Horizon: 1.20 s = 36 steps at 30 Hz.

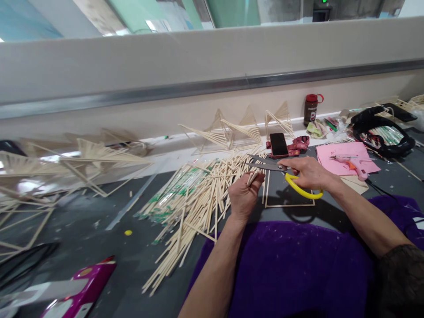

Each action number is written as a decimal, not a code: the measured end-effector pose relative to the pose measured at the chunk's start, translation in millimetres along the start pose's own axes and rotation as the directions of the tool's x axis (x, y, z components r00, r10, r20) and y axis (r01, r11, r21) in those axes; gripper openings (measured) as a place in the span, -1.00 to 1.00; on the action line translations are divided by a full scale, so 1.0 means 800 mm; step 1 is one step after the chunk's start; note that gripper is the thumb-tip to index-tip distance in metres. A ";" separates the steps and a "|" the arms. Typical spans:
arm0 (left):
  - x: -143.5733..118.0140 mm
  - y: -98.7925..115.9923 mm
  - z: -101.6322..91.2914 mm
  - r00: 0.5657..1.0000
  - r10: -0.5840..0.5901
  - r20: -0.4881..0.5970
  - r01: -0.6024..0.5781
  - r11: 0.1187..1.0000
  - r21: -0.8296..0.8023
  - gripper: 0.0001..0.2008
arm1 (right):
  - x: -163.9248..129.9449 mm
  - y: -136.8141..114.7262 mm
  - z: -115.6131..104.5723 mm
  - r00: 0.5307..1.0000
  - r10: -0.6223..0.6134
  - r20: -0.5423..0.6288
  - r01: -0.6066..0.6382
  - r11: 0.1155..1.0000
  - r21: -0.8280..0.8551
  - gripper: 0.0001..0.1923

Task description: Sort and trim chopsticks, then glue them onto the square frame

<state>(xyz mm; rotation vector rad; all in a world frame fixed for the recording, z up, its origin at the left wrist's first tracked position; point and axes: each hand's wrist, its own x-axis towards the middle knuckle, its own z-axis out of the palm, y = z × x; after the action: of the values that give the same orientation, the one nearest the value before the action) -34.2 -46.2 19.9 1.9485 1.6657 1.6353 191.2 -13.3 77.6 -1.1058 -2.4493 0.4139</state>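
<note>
My right hand is closed around yellow-handled scissors. Their metal blades stand apart and point left, just above my left hand. That hand is curled, with short ends of wooden sticks poking out between thumb and fingers. A large loose pile of wooden sticks spreads over the table to the left of it, partly mixed with clear and green plastic wrappers. Below the scissors lies a square frame of sticks on the dark table.
Stick structures stand along the wall, with more at left. A phone and a hot glue gun on pink paper lie beyond my right hand. A bottle, a ruler and a magenta tool are around.
</note>
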 end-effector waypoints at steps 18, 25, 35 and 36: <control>-0.001 -0.003 0.002 0.999 -0.018 0.044 0.020 0.999 -0.043 -0.79 | 0.000 -0.008 -0.012 0.992 0.101 0.077 -0.098 0.995 -0.035 -0.34; -0.002 -0.007 0.002 0.999 0.032 0.040 -0.031 0.999 -0.019 -0.76 | 0.000 -0.006 -0.015 0.991 0.082 0.102 -0.083 0.997 0.005 -0.40; -0.001 0.000 0.002 0.998 0.024 0.051 -0.021 0.999 -0.046 -0.78 | -0.001 -0.002 -0.007 0.998 0.035 0.054 -0.035 0.999 0.003 -0.59; -0.001 0.001 0.002 0.998 0.017 0.053 -0.015 0.999 -0.044 -0.78 | 0.000 -0.002 -0.005 0.998 0.036 0.050 -0.036 0.999 -0.005 -0.59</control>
<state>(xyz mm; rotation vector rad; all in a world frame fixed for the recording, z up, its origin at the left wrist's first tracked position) -32.6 -46.3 18.9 1.9719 1.5859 1.5966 192.8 -14.0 81.8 -1.1559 -2.4779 0.4529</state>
